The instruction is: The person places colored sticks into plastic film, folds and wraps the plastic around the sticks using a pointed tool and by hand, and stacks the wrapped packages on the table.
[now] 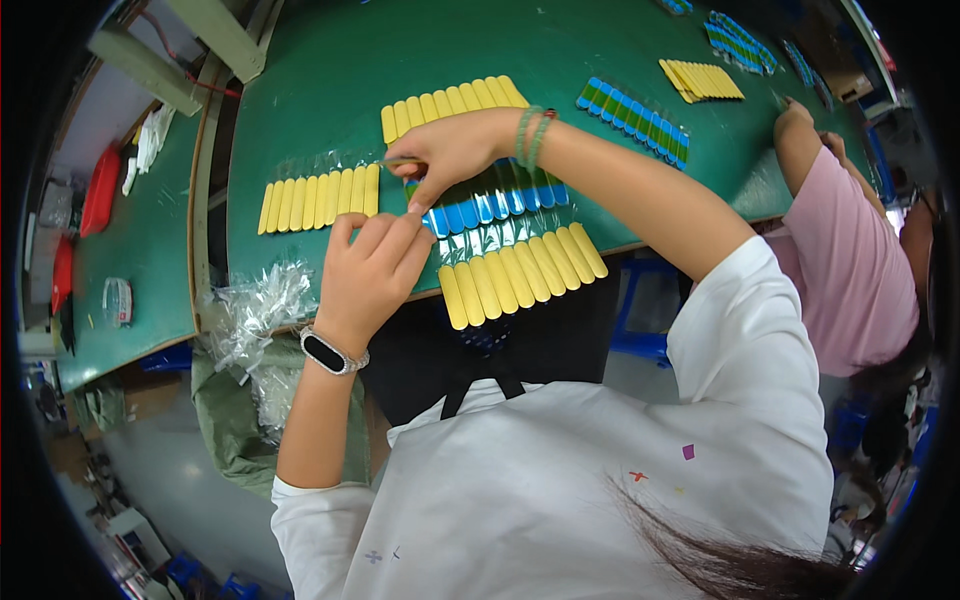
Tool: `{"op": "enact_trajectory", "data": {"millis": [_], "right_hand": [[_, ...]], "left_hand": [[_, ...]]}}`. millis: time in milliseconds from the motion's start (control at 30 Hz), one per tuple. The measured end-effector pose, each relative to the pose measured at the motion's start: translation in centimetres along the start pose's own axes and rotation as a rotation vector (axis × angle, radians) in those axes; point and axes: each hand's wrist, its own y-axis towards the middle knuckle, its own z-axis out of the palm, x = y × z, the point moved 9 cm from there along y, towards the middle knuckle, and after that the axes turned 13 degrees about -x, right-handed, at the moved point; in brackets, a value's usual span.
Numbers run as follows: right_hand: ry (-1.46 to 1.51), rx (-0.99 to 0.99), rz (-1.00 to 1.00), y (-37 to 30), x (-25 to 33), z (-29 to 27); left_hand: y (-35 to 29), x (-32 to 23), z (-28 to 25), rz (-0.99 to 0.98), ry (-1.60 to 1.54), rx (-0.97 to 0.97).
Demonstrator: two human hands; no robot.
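Note:
In front of me lies a row of blue-and-green flat, round-ended sticks (485, 208) in clear film. My right hand (455, 150) reaches over its left end, fingers curled, with a thin flat piece (402, 161) seen edge-on between them. My left hand (372, 255) is closed in a pinch at the same end, its fingertips meeting the right hand's; what they pinch is too small to make out. Rows of yellow flat sticks lie around: one by my left hand (320, 199), one beyond the right hand (455, 104), one over the near table edge (520, 275).
On the green table (330, 80) lie another blue-and-green row (635, 120) and a yellow stack (702, 80). Crumpled clear film (255, 305) hangs at the near left edge. A person in a pink top (845, 265) works at the right. A red tray (101, 190) stands far left.

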Motion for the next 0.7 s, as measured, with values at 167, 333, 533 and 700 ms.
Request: {"op": "enact_trajectory", "data": {"millis": [167,333,533,700], "right_hand": [[-0.135,0.079,-0.031,-0.1,1.3,1.1],[-0.121,-0.065,-0.004,-2.3,2.3,-0.8],[-0.134,-0.255,0.120,-7.1,-1.7,-5.0],[0.003,-0.118,0.220,-7.6,-1.3,-4.3]], "left_hand": [[-0.4,-1.1,-0.4,0.119,0.007,-0.042],[-1.0,0.4,-1.1,-0.062,-0.035,-0.130],[0.1,2.6,0.5,-0.453,-0.317,-0.045],[-0.2,6.2,6.2,-1.087,-0.897,0.308]]}}
